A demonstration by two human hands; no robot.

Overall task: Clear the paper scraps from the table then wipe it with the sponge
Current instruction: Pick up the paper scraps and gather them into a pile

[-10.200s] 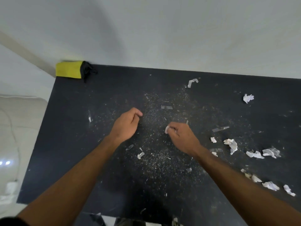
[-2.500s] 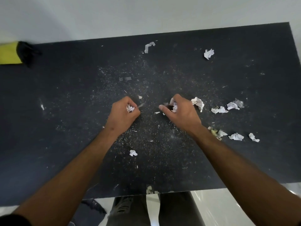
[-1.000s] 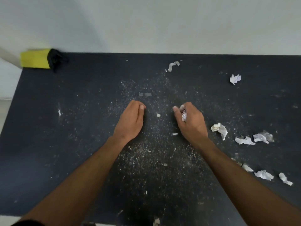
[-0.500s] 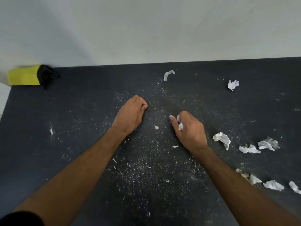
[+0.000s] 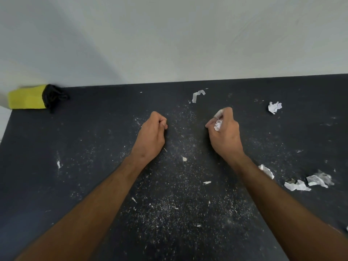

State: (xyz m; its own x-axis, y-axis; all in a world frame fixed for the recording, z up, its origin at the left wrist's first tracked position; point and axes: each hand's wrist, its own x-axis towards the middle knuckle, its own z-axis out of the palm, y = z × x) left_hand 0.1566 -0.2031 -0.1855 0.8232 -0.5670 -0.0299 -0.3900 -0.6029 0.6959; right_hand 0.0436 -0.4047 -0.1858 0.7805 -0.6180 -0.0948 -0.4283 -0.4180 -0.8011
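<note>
We see a wide dark grey matte table (image 5: 56, 185) against a pale wall (image 5: 169, 34), its top dusted w/ fine white crumbs, thickest in the middle. At the far left corner sits a yellow rectangular sponge w/ a black end (image 5: 28, 99), lying flat, well apart from both hands.

Our left hand (image 5: 151, 136) rests on the table centre-left, fingers curled in to a loose fist, thumb against the forefinger; we cannot tell if it holds anything. Our right hand (image 5: 225, 134) is just right of centre, fingers pressed around a small crumpled white paper wad (image 5: 217, 125), w/ another white bit showing at the fingertips.

Loose paper scraps: a crumpled white ball (image 5: 274, 107) far right near the wall; two flattened crumpled pieces (image 5: 308, 182) at the right edge, side by side; a crumpled piece (image 5: 266, 170) just beside the right forearm; a bent white strip (image 5: 196, 95) near the far edge, between the hands & the wall. Tiny bits: one between the wrists (image 5: 184, 158), a sliver (image 5: 206, 182) nearer us, a fleck at left (image 5: 58, 164).
</note>
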